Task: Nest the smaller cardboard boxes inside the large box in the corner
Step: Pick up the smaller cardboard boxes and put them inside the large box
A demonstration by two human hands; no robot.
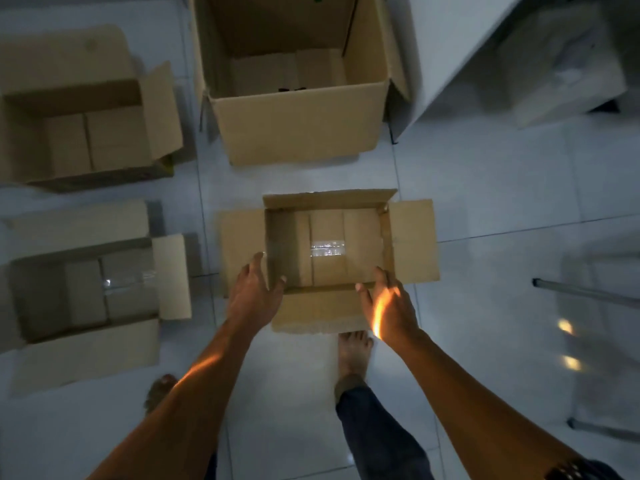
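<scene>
Four open cardboard boxes sit on the tiled floor [485,202]: the large box [298,133] stands ahead of you, two mid-sized boxes [83,109] lie to your left, and the small box [329,251] rests at your feet, where your left hand [254,292] and right hand [388,303] reach with fingers spread, at its near corners, grip not closed

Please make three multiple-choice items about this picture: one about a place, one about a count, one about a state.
1. Where is the large box?
A. beyond the small box near the hands
B. behind the feet
C. on a chair

2. How many open cardboard boxes show?
A. two
B. four
C. six

3. The small box is:
A. taped shut
B. crushed flat
C. open, flaps out

Key: 1 A, it stands farther up the floor; 2 B, two more lie left; 3 C, left hand and right hand reach its near edge.
</scene>
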